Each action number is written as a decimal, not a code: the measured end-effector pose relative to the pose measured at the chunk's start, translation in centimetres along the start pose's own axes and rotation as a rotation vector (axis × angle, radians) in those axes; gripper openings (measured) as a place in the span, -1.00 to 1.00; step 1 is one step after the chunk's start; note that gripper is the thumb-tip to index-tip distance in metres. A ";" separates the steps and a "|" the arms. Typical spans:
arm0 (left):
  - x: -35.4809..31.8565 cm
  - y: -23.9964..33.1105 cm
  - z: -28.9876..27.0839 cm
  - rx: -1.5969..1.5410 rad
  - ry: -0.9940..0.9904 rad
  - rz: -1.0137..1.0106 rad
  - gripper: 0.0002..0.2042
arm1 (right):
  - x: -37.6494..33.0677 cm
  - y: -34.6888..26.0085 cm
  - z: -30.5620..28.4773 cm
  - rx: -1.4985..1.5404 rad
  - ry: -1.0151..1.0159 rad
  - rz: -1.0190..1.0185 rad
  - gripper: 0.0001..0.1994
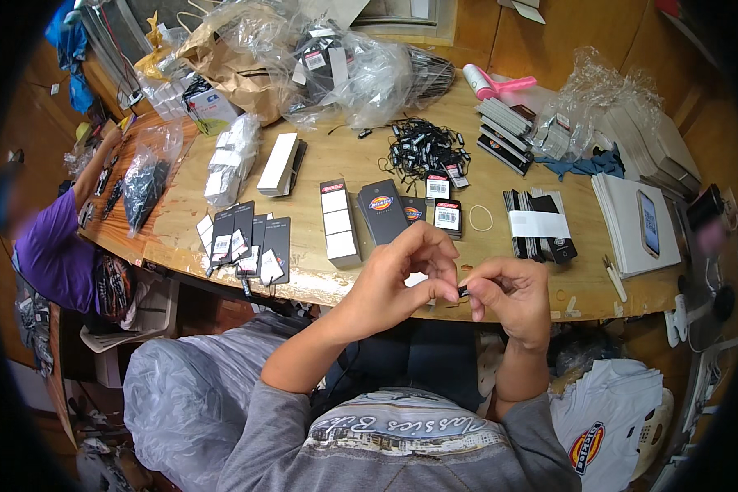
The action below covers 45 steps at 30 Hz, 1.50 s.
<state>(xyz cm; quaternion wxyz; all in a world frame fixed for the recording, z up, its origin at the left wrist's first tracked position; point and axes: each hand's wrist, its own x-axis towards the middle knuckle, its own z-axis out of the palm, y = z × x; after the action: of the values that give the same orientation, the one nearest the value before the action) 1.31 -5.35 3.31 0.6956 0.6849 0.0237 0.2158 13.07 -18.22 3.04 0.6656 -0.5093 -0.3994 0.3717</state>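
Above the near table edge, my two hands meet at the fingertips. My right hand pinches a small black piece, which looks like a hang tag string fastener. The thumb and finger of my left hand close at its other end; its cord is hard to make out. Just beyond lie a pile of black tag strings, dark hang tags and small stacks of barcode-sticker tags. Left of my left hand stand a stack of white stickers and several tags with strings attached.
A banded bundle of tags, a rubber band, snips and papers with a phone lie right. Plastic bags crowd the back. A person in purple works far left. A grey plastic sack stands below.
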 end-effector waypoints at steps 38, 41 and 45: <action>-9.9 -0.4 -16.9 1.247 0.139 -0.233 -0.57 | 9.9 4.1 5.1 -0.938 -0.379 -0.403 -0.83; -5.6 -1.7 -16.8 0.961 0.321 -0.098 -0.55 | 15.1 4.1 2.0 -1.200 -0.493 -0.157 -0.38; -0.4 -4.6 -16.7 1.037 0.278 -0.008 -0.26 | 18.5 6.5 1.0 -1.277 -0.642 -0.087 -0.24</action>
<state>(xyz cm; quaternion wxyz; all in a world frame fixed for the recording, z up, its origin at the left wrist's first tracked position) -3.28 10.45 -2.26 0.2570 0.9035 0.2217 0.2617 19.09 0.19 -0.32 0.1016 -0.6485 -0.7350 0.1700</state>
